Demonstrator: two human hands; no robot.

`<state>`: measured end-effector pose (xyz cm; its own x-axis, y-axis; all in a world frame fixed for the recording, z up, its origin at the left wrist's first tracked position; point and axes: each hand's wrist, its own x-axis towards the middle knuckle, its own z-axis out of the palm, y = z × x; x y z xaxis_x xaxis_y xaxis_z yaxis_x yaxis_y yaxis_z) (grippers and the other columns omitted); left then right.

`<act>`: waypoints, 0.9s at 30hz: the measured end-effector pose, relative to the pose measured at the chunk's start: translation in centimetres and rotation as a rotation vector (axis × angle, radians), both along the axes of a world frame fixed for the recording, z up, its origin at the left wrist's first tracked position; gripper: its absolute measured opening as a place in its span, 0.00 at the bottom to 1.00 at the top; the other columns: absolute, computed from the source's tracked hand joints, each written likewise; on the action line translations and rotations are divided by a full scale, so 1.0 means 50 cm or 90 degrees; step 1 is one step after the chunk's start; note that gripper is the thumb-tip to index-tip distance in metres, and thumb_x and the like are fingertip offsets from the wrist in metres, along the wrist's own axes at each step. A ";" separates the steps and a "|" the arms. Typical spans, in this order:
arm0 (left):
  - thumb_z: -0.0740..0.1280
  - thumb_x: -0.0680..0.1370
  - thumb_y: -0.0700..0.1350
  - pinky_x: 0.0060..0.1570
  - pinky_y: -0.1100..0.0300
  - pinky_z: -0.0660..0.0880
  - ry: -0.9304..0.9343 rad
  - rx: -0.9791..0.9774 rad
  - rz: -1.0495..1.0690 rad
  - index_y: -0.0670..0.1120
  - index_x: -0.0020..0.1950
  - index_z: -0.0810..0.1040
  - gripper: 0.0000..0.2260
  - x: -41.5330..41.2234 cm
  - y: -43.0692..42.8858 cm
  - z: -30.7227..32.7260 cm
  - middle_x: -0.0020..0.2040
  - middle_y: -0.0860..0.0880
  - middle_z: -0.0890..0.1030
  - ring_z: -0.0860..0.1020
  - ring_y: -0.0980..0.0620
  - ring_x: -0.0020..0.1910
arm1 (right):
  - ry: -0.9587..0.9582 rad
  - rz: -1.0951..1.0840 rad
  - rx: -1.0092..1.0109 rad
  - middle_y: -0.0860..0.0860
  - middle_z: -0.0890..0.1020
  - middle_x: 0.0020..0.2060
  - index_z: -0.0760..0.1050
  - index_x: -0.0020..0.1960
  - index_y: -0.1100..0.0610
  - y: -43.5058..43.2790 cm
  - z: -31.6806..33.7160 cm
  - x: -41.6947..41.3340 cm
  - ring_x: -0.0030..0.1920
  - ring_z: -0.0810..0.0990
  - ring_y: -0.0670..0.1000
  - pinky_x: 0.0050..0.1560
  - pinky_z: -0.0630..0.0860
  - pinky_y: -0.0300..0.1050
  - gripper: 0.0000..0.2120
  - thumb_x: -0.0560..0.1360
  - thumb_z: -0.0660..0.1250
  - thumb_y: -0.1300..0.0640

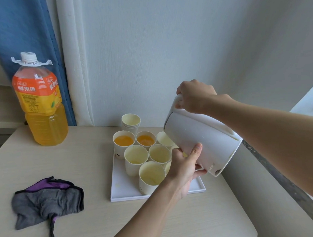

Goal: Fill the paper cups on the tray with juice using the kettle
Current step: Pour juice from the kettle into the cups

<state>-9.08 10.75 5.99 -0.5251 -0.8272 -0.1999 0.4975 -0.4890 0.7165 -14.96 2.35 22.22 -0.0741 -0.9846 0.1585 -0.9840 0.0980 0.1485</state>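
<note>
- Kettle (203, 141): white, held tilted in the air over the right side of the tray (119, 191), mouth lowered toward the back-right cup (164, 137); no stream visible.
- Paper cups: two filled cups (124, 140) at the back; the rest in view look empty. Judged an early stage.
- Right grip (194, 97): fingers curled round the kettle's handle.
- Left grip (184, 169): thumb straight on the kettle's wall, fingers beneath, supporting.
- Surface (73, 157): juice bottle (42, 105), spare cup stack (131, 120), cloth (46, 200).
</note>
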 end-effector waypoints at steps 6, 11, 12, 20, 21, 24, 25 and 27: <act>0.70 0.82 0.47 0.50 0.45 0.85 0.010 0.018 -0.002 0.39 0.70 0.71 0.21 -0.003 -0.002 -0.001 0.66 0.37 0.80 0.82 0.36 0.62 | 0.031 0.017 0.003 0.57 0.79 0.48 0.77 0.54 0.60 -0.007 -0.002 0.010 0.44 0.78 0.60 0.37 0.68 0.44 0.10 0.76 0.68 0.55; 0.70 0.82 0.48 0.53 0.42 0.84 0.030 0.030 -0.006 0.37 0.71 0.70 0.22 -0.008 -0.007 -0.003 0.67 0.35 0.79 0.82 0.34 0.62 | 0.059 0.038 0.007 0.56 0.77 0.44 0.74 0.48 0.59 -0.012 0.000 0.018 0.39 0.74 0.59 0.31 0.62 0.41 0.06 0.76 0.68 0.57; 0.70 0.82 0.48 0.53 0.42 0.84 0.035 0.031 -0.006 0.37 0.71 0.70 0.22 -0.009 -0.008 -0.005 0.67 0.35 0.79 0.82 0.34 0.62 | 0.064 0.041 0.009 0.55 0.76 0.42 0.73 0.47 0.59 -0.013 0.001 0.020 0.39 0.73 0.58 0.30 0.61 0.41 0.06 0.76 0.68 0.57; 0.70 0.82 0.46 0.47 0.45 0.85 0.070 0.063 -0.003 0.36 0.71 0.70 0.22 -0.009 -0.006 -0.002 0.67 0.32 0.78 0.84 0.35 0.57 | 0.103 0.054 0.015 0.53 0.69 0.33 0.64 0.38 0.58 -0.015 -0.004 0.028 0.29 0.66 0.52 0.28 0.59 0.42 0.14 0.77 0.68 0.59; 0.70 0.82 0.46 0.48 0.45 0.85 0.074 0.065 -0.004 0.36 0.71 0.71 0.21 -0.009 -0.006 -0.001 0.67 0.32 0.78 0.83 0.34 0.58 | 0.106 0.058 0.015 0.53 0.69 0.33 0.64 0.37 0.58 -0.015 -0.005 0.029 0.29 0.66 0.52 0.29 0.59 0.42 0.14 0.77 0.68 0.59; 0.69 0.83 0.46 0.53 0.41 0.84 0.084 0.066 -0.007 0.37 0.71 0.72 0.21 -0.010 -0.005 -0.001 0.67 0.32 0.79 0.82 0.32 0.61 | 0.114 0.070 0.019 0.53 0.69 0.33 0.64 0.37 0.57 -0.014 -0.005 0.035 0.30 0.66 0.52 0.29 0.60 0.42 0.14 0.76 0.67 0.60; 0.69 0.83 0.46 0.54 0.40 0.83 0.088 0.065 -0.009 0.37 0.71 0.72 0.21 -0.010 -0.004 0.000 0.67 0.32 0.79 0.82 0.32 0.61 | 0.116 0.071 0.019 0.53 0.69 0.33 0.64 0.36 0.57 -0.013 -0.005 0.037 0.29 0.66 0.52 0.29 0.59 0.42 0.14 0.76 0.67 0.60; 0.69 0.83 0.46 0.55 0.39 0.83 0.096 0.066 -0.010 0.36 0.71 0.71 0.21 -0.009 -0.004 0.001 0.66 0.32 0.79 0.82 0.32 0.61 | 0.120 0.075 0.017 0.53 0.69 0.33 0.63 0.35 0.57 -0.012 -0.003 0.041 0.29 0.66 0.52 0.29 0.59 0.42 0.15 0.76 0.66 0.61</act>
<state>-9.55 10.56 6.04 -0.5679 -0.7978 -0.2027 0.5869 -0.5651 0.5798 -12.91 1.77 22.05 0.0694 -0.9889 0.1317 -0.9432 -0.0220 0.3315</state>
